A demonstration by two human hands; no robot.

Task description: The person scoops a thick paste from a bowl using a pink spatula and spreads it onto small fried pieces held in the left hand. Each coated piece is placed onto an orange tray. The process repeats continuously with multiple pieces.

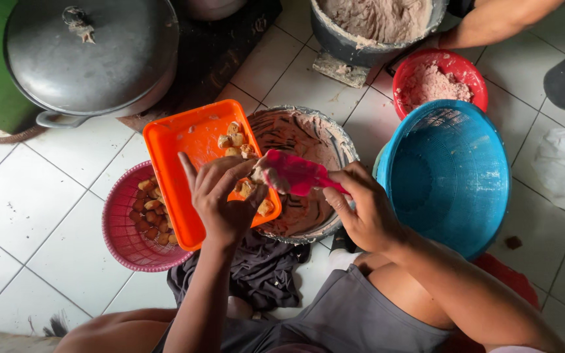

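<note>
- Pot with a grey domed lid sits at the far left on the tiled floor, well apart from my hands.
- Blue plastic basket stands to my right, just beside my right wrist.
- Grey tub of pale paste stands at the top, with another person's arm beside it and a red bowl of pinkish paste just below.
- Metal bowl smeared with brownish paste lies in front of me, between the blue basket and the orange tray.
- Orange tray rests tilted over the metal bowl's rim and the pink basket, carrying a few fried tofu puffs.
- Pink basket under the tray's left edge holds more brown puffs.
- My left hand curls over the tray's near corner, fingers closed around one tofu piece.
- My right hand has its fingers clamped on the handle of a pink scoop, whose blade meets the piece in my left hand.
</note>
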